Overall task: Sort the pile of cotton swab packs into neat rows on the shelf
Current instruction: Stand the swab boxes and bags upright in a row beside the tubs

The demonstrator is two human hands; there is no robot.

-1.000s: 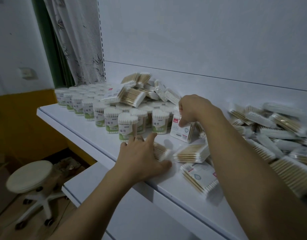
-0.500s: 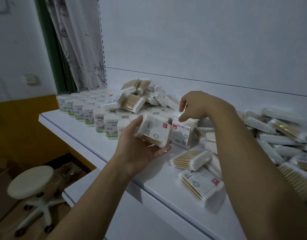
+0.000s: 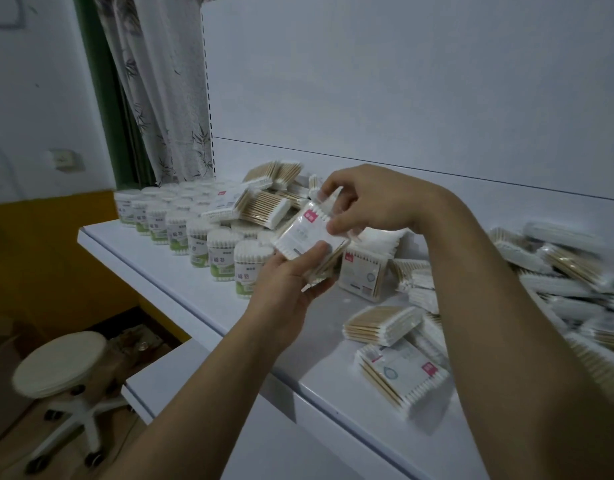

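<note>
Both my hands hold one flat cotton swab pack (image 3: 303,233) in the air above the white shelf (image 3: 181,289). My left hand (image 3: 288,282) grips its lower edge from beneath, and my right hand (image 3: 364,199) pinches its upper end. One pack (image 3: 362,273) stands upright on the shelf just behind. Loose flat packs (image 3: 381,323) lie in a heap to the right. Round green-labelled tubs (image 3: 219,254) stand in rows on the left, with several flat packs (image 3: 264,206) lying on top of them.
A white back wall (image 3: 402,98) rises behind the shelf. A lower shelf (image 3: 201,368) sticks out beneath. On the floor at lower left stands a round stool on castors (image 3: 59,368). A patterned curtain (image 3: 160,98) hangs at the shelf's left end.
My left hand picked a flat pack off the shelf and raised it. My right hand left the upright pack and came over to pinch the raised pack's top.
</note>
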